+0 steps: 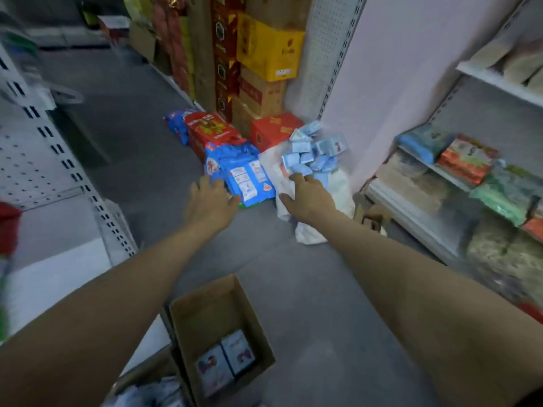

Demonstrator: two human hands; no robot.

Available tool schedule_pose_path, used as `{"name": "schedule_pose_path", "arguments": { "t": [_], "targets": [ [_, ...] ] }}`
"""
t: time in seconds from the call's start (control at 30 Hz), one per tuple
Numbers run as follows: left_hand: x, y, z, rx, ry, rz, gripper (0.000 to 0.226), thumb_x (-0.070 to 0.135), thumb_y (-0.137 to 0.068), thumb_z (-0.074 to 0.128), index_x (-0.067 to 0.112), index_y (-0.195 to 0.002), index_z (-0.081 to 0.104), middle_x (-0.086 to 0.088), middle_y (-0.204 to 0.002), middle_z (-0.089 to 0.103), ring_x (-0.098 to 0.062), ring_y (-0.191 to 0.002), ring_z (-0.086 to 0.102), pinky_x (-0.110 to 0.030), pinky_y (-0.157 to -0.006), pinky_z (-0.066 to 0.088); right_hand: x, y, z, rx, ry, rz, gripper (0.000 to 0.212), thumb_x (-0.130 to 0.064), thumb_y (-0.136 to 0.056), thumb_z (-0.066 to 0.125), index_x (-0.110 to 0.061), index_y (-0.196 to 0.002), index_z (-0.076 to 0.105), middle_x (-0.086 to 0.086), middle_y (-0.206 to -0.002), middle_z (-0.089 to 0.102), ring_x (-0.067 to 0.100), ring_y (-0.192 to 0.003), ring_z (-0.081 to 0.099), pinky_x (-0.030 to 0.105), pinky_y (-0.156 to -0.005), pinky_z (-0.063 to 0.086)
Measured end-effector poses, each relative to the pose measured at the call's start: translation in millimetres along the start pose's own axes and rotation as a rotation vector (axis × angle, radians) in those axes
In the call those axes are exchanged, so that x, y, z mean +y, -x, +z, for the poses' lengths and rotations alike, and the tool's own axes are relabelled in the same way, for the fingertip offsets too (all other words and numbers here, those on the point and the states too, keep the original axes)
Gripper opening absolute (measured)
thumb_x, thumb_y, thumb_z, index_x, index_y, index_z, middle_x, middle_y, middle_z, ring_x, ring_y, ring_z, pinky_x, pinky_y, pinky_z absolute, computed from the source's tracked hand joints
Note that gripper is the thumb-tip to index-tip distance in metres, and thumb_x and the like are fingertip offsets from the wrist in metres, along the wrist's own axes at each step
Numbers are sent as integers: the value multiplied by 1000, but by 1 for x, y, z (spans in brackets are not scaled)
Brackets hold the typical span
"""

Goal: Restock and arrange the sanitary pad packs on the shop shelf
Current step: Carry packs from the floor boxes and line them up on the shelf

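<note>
Fetching stock: both arms out toward the floor pile, left hand (pixel 210 201) spread flat with fingers apart by the blue packets (pixel 246 177), right hand (pixel 308 195) open too, fingertips at the white bag (pixel 338 183) heaped with pale blue pad packs (pixel 311 154). Nothing gripped yet. Next, probably: close on a few packs, lift clear, carry to the shelf (pixel 440 183) at right.

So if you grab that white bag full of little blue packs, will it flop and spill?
Probably floppy: the white bag looks like thin, crumpled plastic. Its mouth gapes, with small blue packs heaped above it, so some may tumble out. The right hand reaches its edge.
</note>
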State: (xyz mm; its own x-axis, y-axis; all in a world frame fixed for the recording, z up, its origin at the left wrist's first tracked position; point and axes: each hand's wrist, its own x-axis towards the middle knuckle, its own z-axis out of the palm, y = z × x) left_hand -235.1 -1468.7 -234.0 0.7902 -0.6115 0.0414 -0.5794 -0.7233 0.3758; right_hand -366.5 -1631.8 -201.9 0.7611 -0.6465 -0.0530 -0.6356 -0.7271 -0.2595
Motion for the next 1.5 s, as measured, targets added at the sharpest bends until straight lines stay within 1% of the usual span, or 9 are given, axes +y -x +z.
{"name": "schedule_pose_path", "arguments": {
  "t": [0.5, 0.77, 0.83, 0.97, 1.1, 1.17, 1.27, 1.43, 1.5],
  "targets": [
    [-159, 70, 320, -537, 145, -479, 63, 55, -101, 41, 14, -149, 39, -16, -152, 35, -38, -140, 33, -50, -111, 36, 56, 11, 379, -627, -96, 132, 52, -40, -103, 50, -11, -146, 41, 14, -142, 48, 33, -130, 49, 42, -105, 42],
    [-261, 170, 518, -754, 339, -837, 73, 71, -83, 37, 9, -116, 56, -13, -120, 57, -37, -112, 56, -49, -93, 50, 106, 66, 593, -869, -298, 397, 43, -41, -103, 51, -10, -133, 50, 7, -121, 62, 25, -106, 63, 35, -90, 53],
    [-276, 186, 557, -791, 372, -882, 64, 65, -92, 40, 8, -117, 55, -12, -118, 59, -34, -107, 59, -45, -90, 51, 117, 71, 629, -909, -343, 481, 43, -39, -103, 52, -9, -134, 47, 5, -113, 61, 22, -100, 62, 33, -81, 53],
    [-287, 199, 609, -713, 524, -1064, 49, 52, -102, 42, 11, -128, 50, -11, -119, 59, -30, -104, 59, -31, -81, 41, 137, 72, 686, -937, -394, 532, 44, -41, -102, 54, -11, -135, 47, 7, -125, 63, 25, -110, 63, 38, -92, 54],
    [-298, 214, 667, -601, 670, -1201, 73, 65, -93, 48, 19, -149, 37, -10, -140, 52, -32, -119, 55, -34, -89, 43, 151, 74, 736, -931, -461, 570, 56, -40, -100, 60, -12, -145, 42, 10, -136, 60, 29, -120, 59, 42, -100, 50],
    [-300, 221, 690, -529, 721, -1287, 96, 80, -75, 50, 24, -151, 33, -5, -139, 53, -29, -116, 56, -36, -90, 45, 155, 75, 751, -905, -482, 594, 63, -37, -99, 62, -10, -150, 37, 9, -140, 57, 28, -124, 57, 36, -97, 48],
    [-295, 223, 710, -399, 820, -1395, 85, 64, -87, 59, 24, -153, 23, 5, -129, 53, -21, -107, 56, -35, -87, 45, 160, 79, 768, -898, -572, 682, 54, -28, -99, 64, -10, -144, 42, 7, -135, 60, 20, -112, 59, 28, -86, 48],
    [-295, 225, 719, -255, 845, -1442, 93, 58, -87, 66, 20, -157, 18, -9, -152, 41, -31, -133, 48, -35, -95, 43, 160, 82, 783, -857, -686, 799, 29, -22, -97, 66, -13, -123, 58, 5, -112, 67, 21, -97, 64, 27, -73, 52],
    [-300, 229, 724, -239, 860, -1425, 92, 60, -85, 67, 19, -156, 24, -8, -152, 42, -31, -134, 47, -39, -100, 43, 162, 80, 788, -817, -698, 812, 39, -23, -93, 71, -11, -126, 57, 3, -115, 65, 16, -97, 62, 27, -73, 51]
  ]
}}
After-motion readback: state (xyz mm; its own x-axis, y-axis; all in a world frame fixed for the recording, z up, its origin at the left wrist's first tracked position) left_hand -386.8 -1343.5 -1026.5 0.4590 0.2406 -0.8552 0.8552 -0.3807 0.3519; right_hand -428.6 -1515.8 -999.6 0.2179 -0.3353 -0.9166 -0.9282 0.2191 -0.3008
